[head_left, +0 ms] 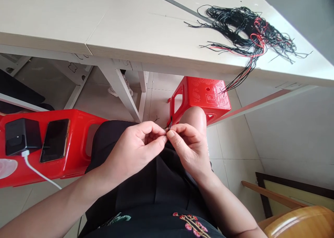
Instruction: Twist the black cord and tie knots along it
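Observation:
Over my lap, my left hand [146,137] and my right hand [186,140] meet at the fingertips. Both are closed in a pinch on a thin black cord [169,124], whose short looped end rises above the right fingertips. The rest of the cord is mostly hidden by my fingers and the dark clothing behind it. On the table above lies a tangled bundle of black and red cords [242,26], with several strands hanging over the front edge. Neither hand touches that bundle.
A grey metal ruler [177,5] lies on the white table [125,26], partly under the bundle. One red stool [208,92] stands beneath the table. Another red stool [75,137] at left holds a black power bank [23,135], white cable [39,173] and phone [55,140]. A wooden chair [300,224] is at lower right.

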Action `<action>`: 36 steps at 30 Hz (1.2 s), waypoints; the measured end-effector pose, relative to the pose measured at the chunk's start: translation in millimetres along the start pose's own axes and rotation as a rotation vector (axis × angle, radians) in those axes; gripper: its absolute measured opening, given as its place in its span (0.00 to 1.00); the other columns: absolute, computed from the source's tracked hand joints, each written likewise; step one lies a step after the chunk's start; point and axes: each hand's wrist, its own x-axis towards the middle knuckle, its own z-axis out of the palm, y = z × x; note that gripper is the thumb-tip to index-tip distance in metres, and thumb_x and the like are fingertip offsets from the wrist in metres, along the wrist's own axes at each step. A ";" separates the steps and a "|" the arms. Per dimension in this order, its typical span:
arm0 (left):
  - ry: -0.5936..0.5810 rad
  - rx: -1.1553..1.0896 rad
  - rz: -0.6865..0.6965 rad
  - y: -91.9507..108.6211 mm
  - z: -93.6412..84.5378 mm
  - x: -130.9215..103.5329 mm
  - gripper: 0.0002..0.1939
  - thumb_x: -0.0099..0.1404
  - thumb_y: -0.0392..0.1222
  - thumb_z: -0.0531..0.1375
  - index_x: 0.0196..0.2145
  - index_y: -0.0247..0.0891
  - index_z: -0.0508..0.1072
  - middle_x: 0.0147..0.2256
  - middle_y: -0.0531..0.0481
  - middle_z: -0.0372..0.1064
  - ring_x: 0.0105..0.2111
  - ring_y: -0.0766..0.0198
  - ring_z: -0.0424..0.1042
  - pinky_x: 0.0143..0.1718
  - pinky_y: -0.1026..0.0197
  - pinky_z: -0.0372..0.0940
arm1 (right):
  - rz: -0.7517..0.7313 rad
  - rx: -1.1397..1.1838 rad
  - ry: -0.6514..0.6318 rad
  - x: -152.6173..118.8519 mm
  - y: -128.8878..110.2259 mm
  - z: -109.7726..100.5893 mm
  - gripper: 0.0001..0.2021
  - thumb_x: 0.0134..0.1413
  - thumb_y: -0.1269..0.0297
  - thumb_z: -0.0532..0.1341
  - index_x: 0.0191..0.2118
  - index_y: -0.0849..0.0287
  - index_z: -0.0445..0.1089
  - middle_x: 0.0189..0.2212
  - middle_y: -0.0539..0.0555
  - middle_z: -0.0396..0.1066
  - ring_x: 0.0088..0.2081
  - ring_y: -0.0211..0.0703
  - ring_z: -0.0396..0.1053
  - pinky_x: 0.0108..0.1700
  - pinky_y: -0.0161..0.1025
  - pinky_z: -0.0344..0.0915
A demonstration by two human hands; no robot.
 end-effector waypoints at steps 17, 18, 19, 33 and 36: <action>0.041 -0.864 -0.443 -2.3 18.6 4.0 0.03 0.59 0.33 0.59 0.28 0.36 0.71 0.25 0.56 0.64 0.24 0.72 0.64 0.22 0.70 0.59 | 0.143 0.304 0.043 0.3 16.3 14.6 0.08 0.53 0.61 0.64 0.29 0.57 0.65 0.20 0.45 0.68 0.21 0.34 0.69 0.23 0.32 0.70; 0.046 -0.895 -0.451 -2.9 19.2 3.5 0.04 0.60 0.33 0.58 0.28 0.36 0.70 0.25 0.56 0.63 0.24 0.73 0.63 0.22 0.70 0.59 | 0.155 0.306 0.044 0.4 17.5 15.1 0.08 0.53 0.61 0.64 0.29 0.57 0.65 0.20 0.45 0.68 0.21 0.33 0.69 0.23 0.31 0.70; 0.051 -0.920 -0.458 -3.2 19.9 3.1 0.04 0.61 0.33 0.58 0.28 0.36 0.70 0.25 0.56 0.63 0.24 0.73 0.63 0.22 0.70 0.60 | 0.161 0.309 0.044 0.4 18.7 15.6 0.08 0.53 0.62 0.63 0.29 0.57 0.64 0.20 0.45 0.67 0.21 0.33 0.68 0.22 0.31 0.69; 0.053 -0.953 -0.439 -0.9 26.8 4.2 0.08 0.64 0.34 0.56 0.27 0.33 0.67 0.26 0.56 0.58 0.20 0.77 0.56 0.13 0.76 0.49 | 0.153 0.599 0.034 7.9 24.6 10.0 0.06 0.49 0.65 0.60 0.30 0.55 0.59 0.20 0.43 0.64 0.18 0.30 0.52 0.23 0.32 0.58; 0.101 -0.888 -0.373 0.6 25.5 3.3 0.07 0.62 0.34 0.59 0.27 0.35 0.66 0.25 0.57 0.58 0.20 0.77 0.55 0.14 0.77 0.49 | 0.224 0.642 0.030 9.9 18.4 8.1 0.09 0.47 0.63 0.62 0.30 0.54 0.58 0.14 0.39 0.51 0.17 0.30 0.45 0.20 0.29 0.49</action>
